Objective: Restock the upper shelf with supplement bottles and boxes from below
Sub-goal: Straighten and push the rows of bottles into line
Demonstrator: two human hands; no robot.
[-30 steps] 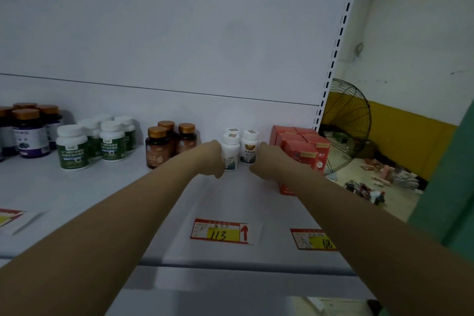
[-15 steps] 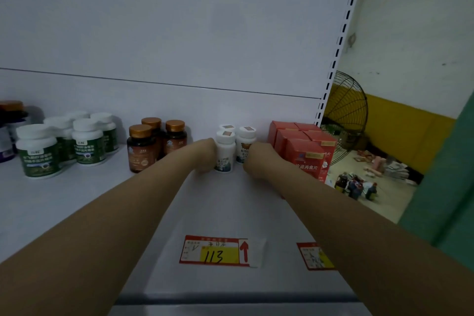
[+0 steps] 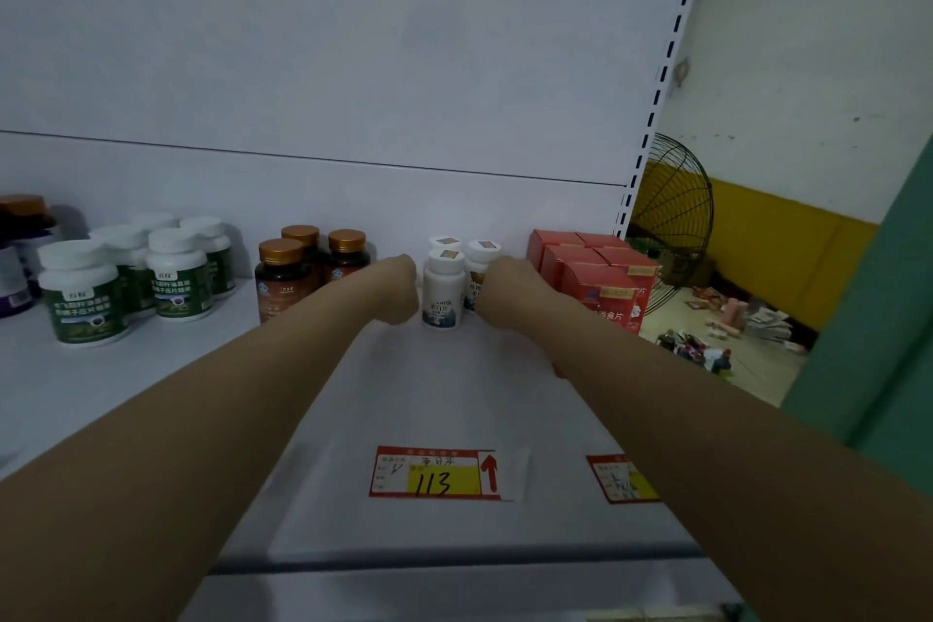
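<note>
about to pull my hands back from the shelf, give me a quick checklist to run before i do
1. Front small white plastic bottle upright: ok.
2. The white bottles behind it upright: ok.
3. Left hand free of the bottle: cannot tell, fingers hidden.
4. Right hand free of the bottles: cannot tell, it covers the rear right one.
5. Bottles lined up behind the red and yellow 113 price tag: ok.
6. Red cardboard boxes stacked squarely: ok.
</note>
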